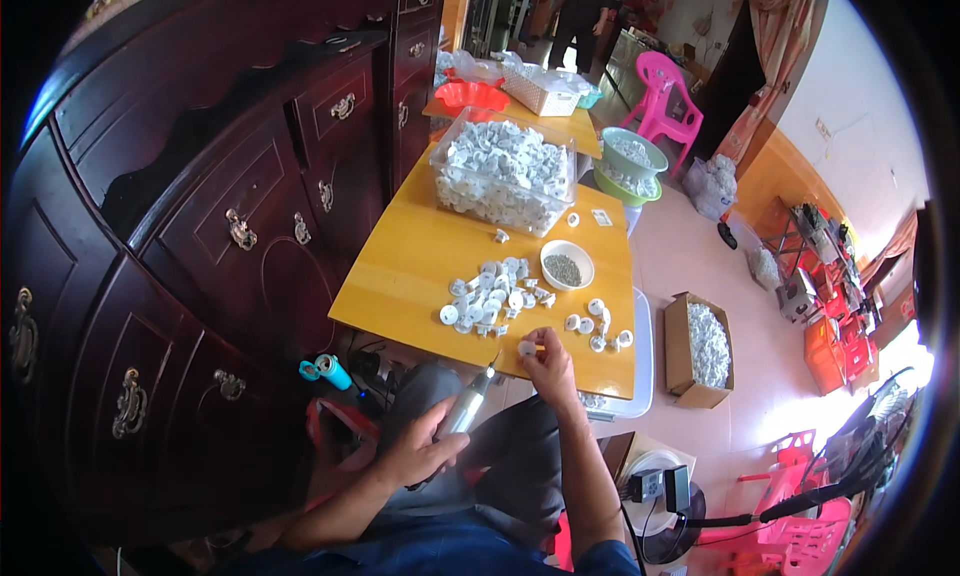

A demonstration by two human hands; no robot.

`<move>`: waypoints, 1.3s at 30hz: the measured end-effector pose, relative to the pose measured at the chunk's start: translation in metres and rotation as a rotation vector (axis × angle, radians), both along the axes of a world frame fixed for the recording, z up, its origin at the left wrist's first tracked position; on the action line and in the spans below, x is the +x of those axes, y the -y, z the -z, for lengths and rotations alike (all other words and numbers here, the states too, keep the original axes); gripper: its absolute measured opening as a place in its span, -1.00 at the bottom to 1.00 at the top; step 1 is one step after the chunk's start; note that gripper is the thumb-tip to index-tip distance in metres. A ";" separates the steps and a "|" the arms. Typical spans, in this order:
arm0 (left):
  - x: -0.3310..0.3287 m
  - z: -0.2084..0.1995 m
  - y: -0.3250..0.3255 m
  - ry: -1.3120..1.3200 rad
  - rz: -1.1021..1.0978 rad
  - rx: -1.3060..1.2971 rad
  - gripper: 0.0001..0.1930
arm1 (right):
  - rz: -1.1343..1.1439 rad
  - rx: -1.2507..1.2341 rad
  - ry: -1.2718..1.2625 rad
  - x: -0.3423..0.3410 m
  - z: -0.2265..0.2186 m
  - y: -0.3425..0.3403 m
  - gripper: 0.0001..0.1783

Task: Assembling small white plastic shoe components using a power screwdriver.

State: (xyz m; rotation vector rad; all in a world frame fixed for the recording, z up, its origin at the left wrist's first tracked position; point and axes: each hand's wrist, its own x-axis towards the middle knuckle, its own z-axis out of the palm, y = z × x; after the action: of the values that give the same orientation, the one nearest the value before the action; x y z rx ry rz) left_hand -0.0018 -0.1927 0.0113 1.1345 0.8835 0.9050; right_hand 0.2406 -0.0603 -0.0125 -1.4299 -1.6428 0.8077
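My left hand (pixel 418 446) is wrapped round a silver-grey electric screwdriver (pixel 467 408), whose thin bit points up at the near edge of the yellow table (pixel 390 276). Just right of the bit, my right hand (pixel 551 364) pinches a small round white plastic part (pixel 526 349). The bit and the part look close; whether they touch I cannot tell. Beyond them lies a heap of similar white parts (pixel 488 298). To its right stands a white bowl (pixel 568 245) with tiny grey screws (pixel 562 269) in it. Several more white pieces (pixel 598 309) lie near the table's right edge.
A clear bin (pixel 500 216) full of white parts occupies the table's far end. Dark drawers (pixel 240 231) line the left. Right of the table are a cardboard box (pixel 693 394) of white parts and stacked basins (pixel 655 154). A person (pixel 580 21) stands far back.
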 end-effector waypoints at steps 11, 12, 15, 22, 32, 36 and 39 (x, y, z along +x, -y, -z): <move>0.004 -0.001 0.002 -0.018 0.039 -0.047 -0.35 | -0.040 -0.148 -0.486 0.000 0.031 0.003 -0.72; 0.004 -0.002 0.002 -0.020 0.038 -0.051 -0.35 | -0.040 -0.152 -0.488 -0.002 0.034 0.004 -0.72; 0.005 -0.003 0.003 -0.008 0.035 -0.066 -0.34 | -0.094 -0.190 -0.619 -0.007 0.038 0.008 -0.77; 0.003 -0.003 0.001 0.013 0.018 -0.057 -0.31 | -0.183 -0.225 -0.585 -0.025 0.025 0.023 -0.78; 0.004 0.003 0.004 -0.062 0.032 -0.064 -0.36 | -0.160 -0.292 -0.597 -0.024 0.024 0.025 -0.75; 0.004 0.006 0.003 -0.071 0.013 -0.037 -0.33 | -0.154 -0.283 -0.613 -0.026 0.023 0.025 -0.76; 0.004 0.009 0.003 -0.055 0.012 -0.035 -0.33 | -0.146 -0.285 -0.611 -0.026 0.022 0.025 -0.76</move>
State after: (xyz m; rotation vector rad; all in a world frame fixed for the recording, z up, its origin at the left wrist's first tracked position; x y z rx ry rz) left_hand 0.0020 -0.1954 0.0026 1.1372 0.9329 0.8491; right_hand 0.2144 -0.0853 -0.0349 -1.0917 -1.1953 1.4445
